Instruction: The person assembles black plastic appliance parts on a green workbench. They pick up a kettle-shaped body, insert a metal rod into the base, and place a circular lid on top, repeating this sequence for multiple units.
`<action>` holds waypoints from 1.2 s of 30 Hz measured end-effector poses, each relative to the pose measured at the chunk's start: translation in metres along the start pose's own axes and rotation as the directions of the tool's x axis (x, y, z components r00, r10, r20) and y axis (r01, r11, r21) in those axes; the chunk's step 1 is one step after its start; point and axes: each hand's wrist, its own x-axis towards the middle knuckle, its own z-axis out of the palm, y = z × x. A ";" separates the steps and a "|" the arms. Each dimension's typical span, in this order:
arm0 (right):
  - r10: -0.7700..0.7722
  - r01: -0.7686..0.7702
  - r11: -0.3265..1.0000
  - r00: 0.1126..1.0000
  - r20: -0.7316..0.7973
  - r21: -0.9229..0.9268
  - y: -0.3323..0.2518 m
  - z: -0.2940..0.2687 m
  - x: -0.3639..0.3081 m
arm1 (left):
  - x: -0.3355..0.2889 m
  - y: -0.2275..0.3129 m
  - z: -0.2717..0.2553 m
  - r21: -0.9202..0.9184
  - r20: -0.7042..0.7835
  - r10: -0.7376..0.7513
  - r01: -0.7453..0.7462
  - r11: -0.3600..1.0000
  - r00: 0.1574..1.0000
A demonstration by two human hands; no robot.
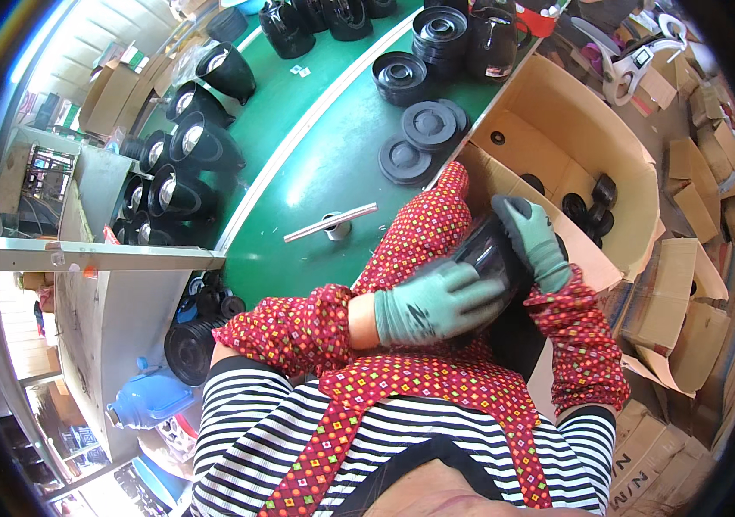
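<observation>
A glossy black jug body (486, 247) lies tilted over my lap. My right hand (535, 237), in a green glove with a dark fingertip area, is closed around its far right side. My left hand (441, 302), gloved likewise, rests against the near left side of the jug with fingers stretched out and slightly blurred. Both hands cover parts of the jug, and its lower end is hidden. Red patterned sleeves cover my forearms.
Ahead, a green worktable (298, 181) carries round black lids (429, 126), black jugs (286, 30) and a metal T-shaped fixture (333, 226). More jugs with silvery insides (199, 142) stand left. An open cardboard box (591, 121) with black round parts adjoins the table at right.
</observation>
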 end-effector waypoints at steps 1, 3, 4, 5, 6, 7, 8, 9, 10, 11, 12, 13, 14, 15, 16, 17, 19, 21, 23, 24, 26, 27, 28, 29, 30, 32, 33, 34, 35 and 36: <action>0.224 -0.219 0.967 0.974 -0.026 0.133 -0.034 0.001 0.004 | -0.003 0.005 0.007 -0.082 0.093 0.084 -0.077 0.994 0.992; 0.267 -0.233 0.935 0.959 -0.100 0.267 -0.041 0.000 0.003 | -0.013 -0.002 0.008 -0.401 0.176 0.057 0.019 0.916 0.983; 0.183 -0.152 0.969 0.971 -0.154 0.196 -0.047 -0.004 -0.005 | -0.023 -0.007 0.005 -0.542 0.175 -0.024 0.117 0.832 0.984; 0.142 -0.093 0.965 0.972 -0.190 0.245 -0.047 -0.004 -0.011 | -0.036 -0.014 -0.003 -0.608 0.117 -0.138 0.181 0.773 0.983; 0.129 -0.068 0.967 0.962 -0.242 0.244 -0.050 -0.006 -0.018 | -0.059 -0.019 -0.011 -0.493 0.054 -0.295 0.283 0.823 0.954; 0.118 -0.046 0.969 0.950 -0.291 0.244 -0.054 -0.007 -0.025 | -0.081 -0.023 -0.020 -0.385 -0.009 -0.450 0.412 0.826 0.893; 0.131 -0.039 0.955 0.945 -0.300 0.295 -0.060 -0.008 -0.030 | -0.109 -0.033 -0.018 -0.216 -0.043 -0.608 0.587 0.780 0.793; 0.095 -0.002 0.963 0.938 -0.333 0.269 -0.063 -0.012 -0.037 | -0.134 -0.047 -0.014 -0.044 -0.066 -0.741 0.739 0.672 0.669; 0.102 -0.003 0.960 0.935 -0.340 0.280 -0.066 -0.013 -0.042 | -0.158 -0.060 -0.009 0.096 -0.088 -0.842 0.846 0.524 0.532; 0.112 -0.004 0.955 0.931 -0.347 0.297 -0.070 -0.012 -0.048 | -0.185 -0.074 -0.010 0.244 -0.050 -0.873 0.854 0.460 0.485; 0.130 -0.016 0.947 0.932 -0.338 0.319 -0.077 -0.013 -0.051 | -0.215 -0.084 -0.007 0.239 0.026 -0.922 0.893 0.381 0.387; 0.074 0.035 0.950 0.941 -0.331 0.311 -0.082 -0.014 -0.052 | -0.237 -0.090 -0.004 0.265 0.056 -0.910 0.872 0.411 0.411; 0.095 0.015 0.944 0.945 -0.313 0.329 -0.088 -0.018 -0.054 | -0.244 -0.097 -0.010 0.181 0.202 -0.919 0.909 0.376 0.340; 0.109 -0.001 0.937 0.951 -0.290 0.350 -0.094 -0.023 -0.053 | -0.247 -0.100 -0.014 0.107 0.343 -0.902 0.942 0.317 0.264; 0.137 -0.031 0.904 0.965 -0.222 0.426 -0.097 -0.027 -0.048 | -0.245 -0.098 -0.011 0.039 0.159 -0.840 0.847 0.530 0.518; 0.160 -0.064 0.864 0.975 -0.151 0.499 -0.100 -0.034 -0.042 | -0.243 -0.098 -0.012 -0.041 0.156 -0.877 0.890 0.455 0.455; 0.130 -0.108 0.825 0.991 0.000 0.554 -0.103 -0.053 -0.028 | -0.201 -0.095 -0.028 -0.201 0.181 -0.928 0.936 0.290 0.326; 0.030 -0.131 0.766 0.985 0.169 0.629 -0.094 -0.073 -0.005 | -0.148 -0.087 -0.049 -0.313 0.123 -0.909 0.884 0.346 0.399; -0.182 0.183 0.885 0.982 -0.043 0.428 -0.106 -0.083 0.014 | -0.081 -0.069 -0.082 -0.270 0.199 -0.897 0.902 0.337 0.395; -0.358 0.360 0.916 0.933 -0.048 0.175 -0.116 -0.096 0.031 | -0.053 -0.066 -0.092 -0.236 0.174 -0.865 0.873 0.427 0.471; -0.527 0.523 0.847 0.850 -0.013 -0.096 -0.119 -0.094 0.064 | -0.008 -0.068 -0.104 -0.191 0.129 -0.765 0.773 0.605 0.631; -0.532 0.527 0.842 0.846 -0.021 -0.111 -0.113 -0.083 0.077 | 0.011 -0.071 -0.106 -0.185 0.108 -0.693 0.700 0.690 0.712; -0.525 0.523 0.849 0.851 -0.007 -0.078 -0.098 -0.071 0.084 | 0.030 -0.068 -0.110 -0.334 0.153 -0.701 0.704 0.627 0.696; -0.468 0.467 0.883 0.878 0.098 0.034 -0.086 -0.069 0.086 | 0.041 -0.071 -0.113 -0.455 0.192 -0.650 0.654 0.604 0.735; -0.453 0.435 0.886 0.886 0.102 0.158 -0.061 -0.057 0.083 | 0.048 -0.081 -0.111 -0.609 0.229 -0.552 0.560 0.561 0.802; -0.480 0.467 0.853 0.877 0.000 0.233 -0.008 -0.020 0.068 | 0.067 -0.100 -0.103 -0.742 0.224 -0.362 0.399 0.539 0.905; -0.497 0.476 0.832 0.868 0.002 0.284 0.000 -0.016 0.068 | 0.077 -0.107 -0.097 -0.675 0.199 -0.308 0.358 0.645 0.930; -0.511 0.481 0.812 0.860 0.003 0.331 0.008 -0.012 0.068 | 0.087 -0.114 -0.091 -0.602 0.173 -0.247 0.301 0.740 0.953; -0.526 0.486 0.789 0.851 0.003 0.376 0.016 -0.009 0.068 | 0.091 -0.118 -0.082 -0.603 0.170 -0.195 0.259 0.755 0.966; -0.481 0.433 0.731 0.875 -0.052 0.527 0.015 -0.003 0.063 | 0.096 -0.125 -0.070 -0.612 0.166 -0.129 0.205 0.764 0.978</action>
